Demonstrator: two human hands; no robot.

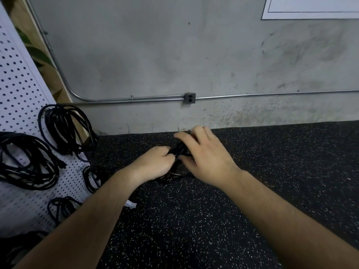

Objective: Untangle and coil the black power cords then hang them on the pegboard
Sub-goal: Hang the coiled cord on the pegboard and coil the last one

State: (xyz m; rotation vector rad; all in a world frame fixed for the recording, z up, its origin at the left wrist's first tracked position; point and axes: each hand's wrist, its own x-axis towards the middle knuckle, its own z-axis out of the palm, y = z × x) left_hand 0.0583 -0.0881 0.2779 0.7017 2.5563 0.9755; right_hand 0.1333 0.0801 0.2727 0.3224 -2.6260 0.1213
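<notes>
A bundle of black power cord (179, 150) lies on the speckled black floor mat (194, 220), mostly hidden under both hands. My left hand (155, 164) grips the near side of the bundle with curled fingers. My right hand (204, 154) covers it from the right, thumb and fingers closed round the cord. A white pegboard (21, 94) stands at the left. Several coiled black cords hang on it, among them a large coil (66, 131) and another (27, 162) further left.
A grey concrete wall rises behind the mat, with a metal conduit and an outlet box (190, 98) low on it. A small white tag (130, 204) lies on the mat by my left forearm. A paper sheet (310, 8) hangs at the upper right.
</notes>
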